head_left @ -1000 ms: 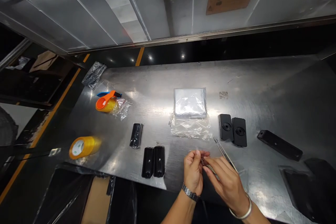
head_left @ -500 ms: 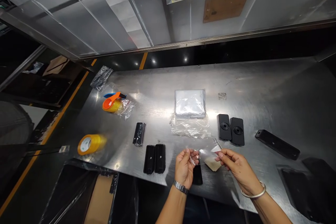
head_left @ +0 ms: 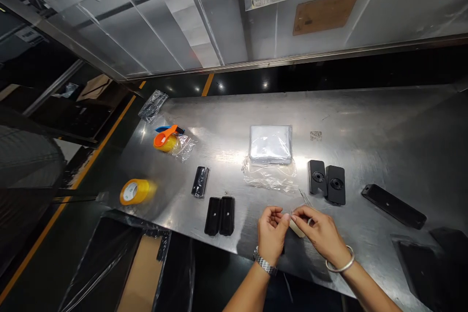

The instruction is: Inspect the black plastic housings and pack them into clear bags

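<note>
My left hand (head_left: 272,234), with a metal watch on the wrist, is closed in a pinch near the table's front edge. Its fingertips meet those of my right hand (head_left: 318,231), which wears a bangle. Something thin and clear seems to be between them, too small to make out. Tweezers (head_left: 304,198) point up and away from my right hand. A pale yellowish piece (head_left: 297,230) lies under the fingers, partly covered. Beyond the hands is a stack of clear bags (head_left: 271,144). Two black blocks with round centres (head_left: 317,177) stand to the right.
Two black trays (head_left: 227,215) and a wrapped black piece (head_left: 200,182) lie left of the hands. Farther left are a tape roll (head_left: 134,191) and an orange tape dispenser (head_left: 166,139). A long black part (head_left: 395,205) lies right. An open box (head_left: 141,273) stands below the table's front edge.
My hands have come together, fingertips to fingertips; they were apart before. The clear film that hung from my left fingers is now mostly hidden. The whole view has shifted slightly.
</note>
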`<state>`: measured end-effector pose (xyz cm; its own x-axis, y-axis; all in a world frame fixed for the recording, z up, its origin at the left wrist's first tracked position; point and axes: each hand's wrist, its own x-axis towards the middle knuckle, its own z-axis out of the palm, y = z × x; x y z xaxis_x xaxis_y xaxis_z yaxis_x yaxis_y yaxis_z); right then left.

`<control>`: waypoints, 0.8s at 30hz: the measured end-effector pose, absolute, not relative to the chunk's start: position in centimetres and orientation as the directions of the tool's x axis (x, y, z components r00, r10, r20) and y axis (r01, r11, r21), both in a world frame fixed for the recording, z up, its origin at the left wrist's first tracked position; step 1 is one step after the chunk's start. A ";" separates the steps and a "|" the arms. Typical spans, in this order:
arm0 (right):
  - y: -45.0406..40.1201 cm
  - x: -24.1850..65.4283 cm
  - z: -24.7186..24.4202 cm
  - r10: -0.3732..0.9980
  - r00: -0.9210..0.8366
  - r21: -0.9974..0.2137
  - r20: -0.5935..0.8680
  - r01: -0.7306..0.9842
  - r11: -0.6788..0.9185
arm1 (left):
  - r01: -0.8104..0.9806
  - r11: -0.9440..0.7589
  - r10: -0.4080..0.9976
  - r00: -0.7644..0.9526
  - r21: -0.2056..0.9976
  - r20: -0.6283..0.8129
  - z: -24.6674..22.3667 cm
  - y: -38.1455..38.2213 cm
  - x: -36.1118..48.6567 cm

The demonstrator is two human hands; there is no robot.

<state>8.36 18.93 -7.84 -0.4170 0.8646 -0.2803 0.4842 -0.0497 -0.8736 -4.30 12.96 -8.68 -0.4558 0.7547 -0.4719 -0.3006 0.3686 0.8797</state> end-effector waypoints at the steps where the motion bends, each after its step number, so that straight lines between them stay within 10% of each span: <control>1: 18.8 8.1 -7.7 0.866 -0.428 -0.867 -0.257 0.497 -0.011 | -0.313 0.374 0.760 -0.437 0.873 -0.482 -8.7 13.2 -4.0; 13: 17.8 6.1 -9.1 0.920 -0.392 -0.719 -0.008 0.642 0.267 | -0.275 0.376 0.635 -0.618 0.885 -0.463 -11.6 12.9 -2.3; 19: 18.1 5.9 -9.7 0.823 -0.559 -0.605 0.101 0.622 0.497 | 0.568 0.258 0.851 -0.517 0.782 0.095 -12.0 12.5 -4.6; 24: 18.0 5.8 -10.5 0.815 -0.572 -0.551 0.089 0.654 0.519 | 0.700 0.244 0.896 -0.427 0.671 0.120 -13.5 12.0 -6.6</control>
<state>5.82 18.05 -10.49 -0.5719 0.8155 0.0891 0.6538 0.5187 -0.5508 -6.63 12.00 -13.52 -0.4269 0.8962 0.1203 0.7004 0.2436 0.6709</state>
